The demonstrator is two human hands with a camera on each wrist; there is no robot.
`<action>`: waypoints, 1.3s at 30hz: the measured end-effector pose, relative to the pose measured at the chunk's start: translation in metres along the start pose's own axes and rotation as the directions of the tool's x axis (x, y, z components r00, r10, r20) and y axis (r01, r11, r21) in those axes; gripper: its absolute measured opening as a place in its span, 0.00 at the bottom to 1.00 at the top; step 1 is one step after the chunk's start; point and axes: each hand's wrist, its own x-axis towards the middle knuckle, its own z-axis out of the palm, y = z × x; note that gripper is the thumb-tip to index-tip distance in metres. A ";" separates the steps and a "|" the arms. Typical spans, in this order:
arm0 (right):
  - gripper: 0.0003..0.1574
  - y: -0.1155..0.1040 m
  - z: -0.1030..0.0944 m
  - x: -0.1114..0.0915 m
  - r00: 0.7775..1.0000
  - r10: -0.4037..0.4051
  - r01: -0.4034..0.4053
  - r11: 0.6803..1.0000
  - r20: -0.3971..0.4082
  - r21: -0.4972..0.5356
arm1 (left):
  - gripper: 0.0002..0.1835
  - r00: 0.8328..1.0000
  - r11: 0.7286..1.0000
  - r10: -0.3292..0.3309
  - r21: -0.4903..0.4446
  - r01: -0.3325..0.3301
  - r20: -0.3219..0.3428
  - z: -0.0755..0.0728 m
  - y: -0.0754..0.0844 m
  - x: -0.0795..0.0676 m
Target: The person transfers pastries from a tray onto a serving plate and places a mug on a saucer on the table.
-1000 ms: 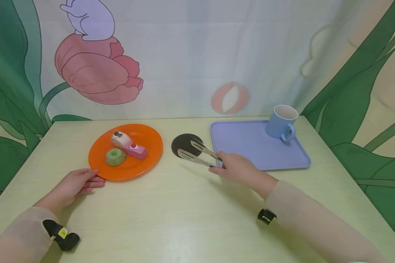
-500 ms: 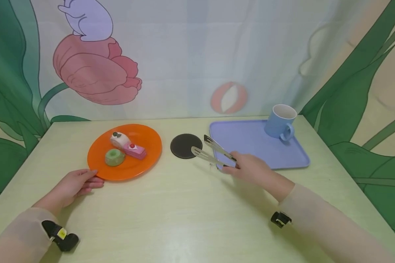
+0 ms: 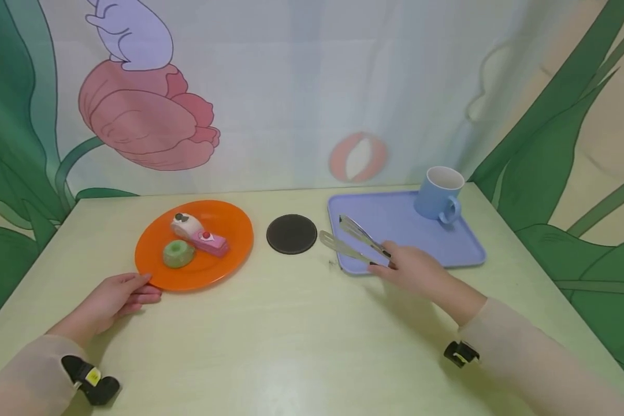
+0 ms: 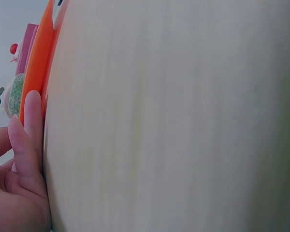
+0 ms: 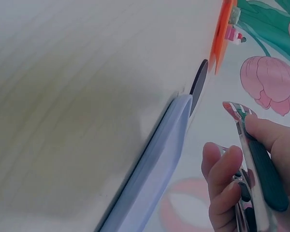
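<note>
My right hand (image 3: 416,271) grips metal tongs (image 3: 361,238) with dark grip pads. The tongs' arms are spread apart over the left edge of the lavender tray (image 3: 385,231), with nothing between their tips. At the left, my left hand (image 3: 114,297) pinches the near-left rim of an orange plate (image 3: 234,222), thumb above and fingers below. On this plate sit a green ring-shaped cake (image 3: 179,254), a white roll-shaped cake (image 3: 186,225) and a pink cake slice (image 3: 211,244) with a red cherry; the white and pink ones touch.
A black round coaster (image 3: 292,234) lies between plate and tray. At the tray's far right corner stands a light blue mug (image 3: 439,193), handle toward the front right. A printed curtain (image 3: 270,104) hangs behind the table (image 3: 270,346).
My right hand has carried the tongs to the right, from above the black coaster to above the tray's left edge. The left hand stays at the plate's rim, and the view shifts slightly.
</note>
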 end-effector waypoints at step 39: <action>0.43 0.046 -0.016 -0.042 0.989 0.137 -0.141 0.983 0.048 0.118 | 0.31 0.999 1.000 0.000 -0.001 0.000 -0.035 -0.001 0.000 0.000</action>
